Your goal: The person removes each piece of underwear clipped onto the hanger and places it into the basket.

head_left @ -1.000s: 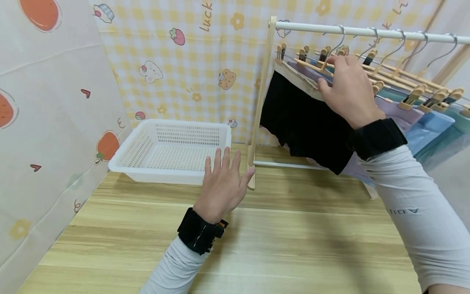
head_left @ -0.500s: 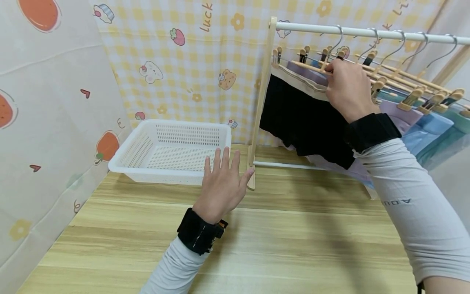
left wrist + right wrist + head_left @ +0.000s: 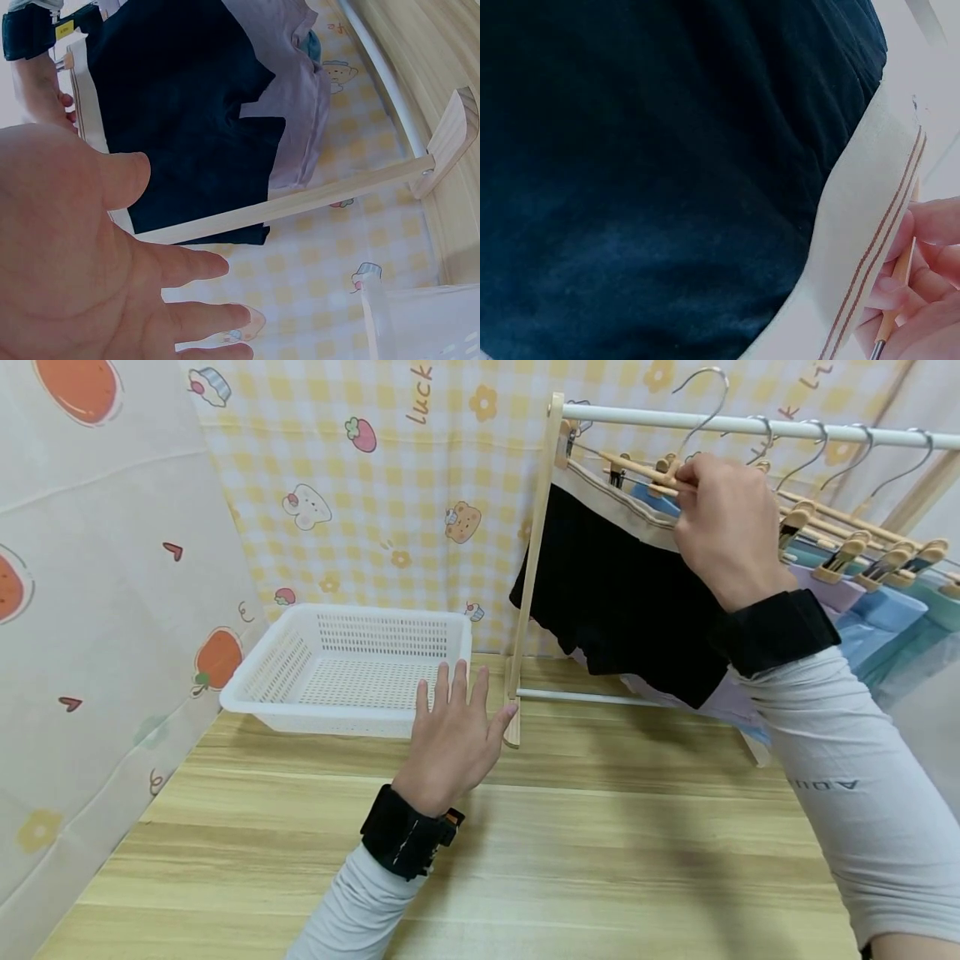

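My right hand [image 3: 727, 522] grips the wooden bar of a clip hanger [image 3: 637, 467], whose metal hook stands up above the rack's white rail [image 3: 622, 417]. Black shorts [image 3: 622, 593] with a cream waistband hang from that hanger. The right wrist view has the fingers [image 3: 930, 259] curled round the bar behind the striped waistband [image 3: 870, 247]. My left hand [image 3: 453, 739] is spread flat over the table, fingers straight, holding nothing. It overlaps the near right corner of a white basket [image 3: 360, 720]. Behind the shorts, lilac cloth [image 3: 300, 150] shows in the left wrist view.
Several more hangers with lilac, blue and green clothes [image 3: 877, 610] hang along the rail to the right. The rack's wooden upright [image 3: 534, 552] rises between basket and shorts. A patterned curtain [image 3: 390, 510] backs the wooden table [image 3: 300, 827].
My right hand has closed round the hanger's bar and raised it; its hook has come up off the rail. The shorts shifted along with it. The left hand has stayed still.
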`<state>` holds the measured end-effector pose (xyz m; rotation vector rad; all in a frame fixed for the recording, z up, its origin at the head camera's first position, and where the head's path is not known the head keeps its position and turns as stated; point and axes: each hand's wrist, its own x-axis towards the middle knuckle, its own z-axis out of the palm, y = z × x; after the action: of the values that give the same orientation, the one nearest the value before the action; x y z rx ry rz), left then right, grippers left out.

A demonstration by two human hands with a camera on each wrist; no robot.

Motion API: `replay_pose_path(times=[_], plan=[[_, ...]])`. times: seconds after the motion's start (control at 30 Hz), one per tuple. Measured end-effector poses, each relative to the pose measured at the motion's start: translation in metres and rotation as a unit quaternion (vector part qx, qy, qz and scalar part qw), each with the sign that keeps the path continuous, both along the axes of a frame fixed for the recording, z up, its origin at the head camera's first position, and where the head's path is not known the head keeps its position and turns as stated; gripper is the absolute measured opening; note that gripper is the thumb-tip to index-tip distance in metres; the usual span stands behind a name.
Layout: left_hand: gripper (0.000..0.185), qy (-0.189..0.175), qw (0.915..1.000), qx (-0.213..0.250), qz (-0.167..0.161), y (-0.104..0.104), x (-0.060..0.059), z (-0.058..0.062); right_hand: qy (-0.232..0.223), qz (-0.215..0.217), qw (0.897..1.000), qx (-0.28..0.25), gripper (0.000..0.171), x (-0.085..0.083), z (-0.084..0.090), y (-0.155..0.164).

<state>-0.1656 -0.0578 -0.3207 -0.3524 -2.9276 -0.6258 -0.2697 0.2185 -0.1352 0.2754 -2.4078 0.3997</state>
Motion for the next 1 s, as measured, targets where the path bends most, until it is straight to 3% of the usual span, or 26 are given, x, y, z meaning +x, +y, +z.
replay_pose_path(times=[0.3,0.7,1.0], plan=[[0.074,-0.006,1.0,0.0,0.0,0.001,0.001,0.003,0.04,0.017,0.999,-0.022,0.037,0.021,-0.023,0.003],[0.074,-0.002,1.0,0.006,0.005,0.001,0.001,0.001,-0.01,-0.002,0.998,-0.056,0.038,0.051,-0.055,0.003],[0.071,0.01,0.9998,0.012,0.009,0.0,0.0,0.003,-0.043,0.008,0.996,-0.076,0.034,0.071,-0.074,0.007]])
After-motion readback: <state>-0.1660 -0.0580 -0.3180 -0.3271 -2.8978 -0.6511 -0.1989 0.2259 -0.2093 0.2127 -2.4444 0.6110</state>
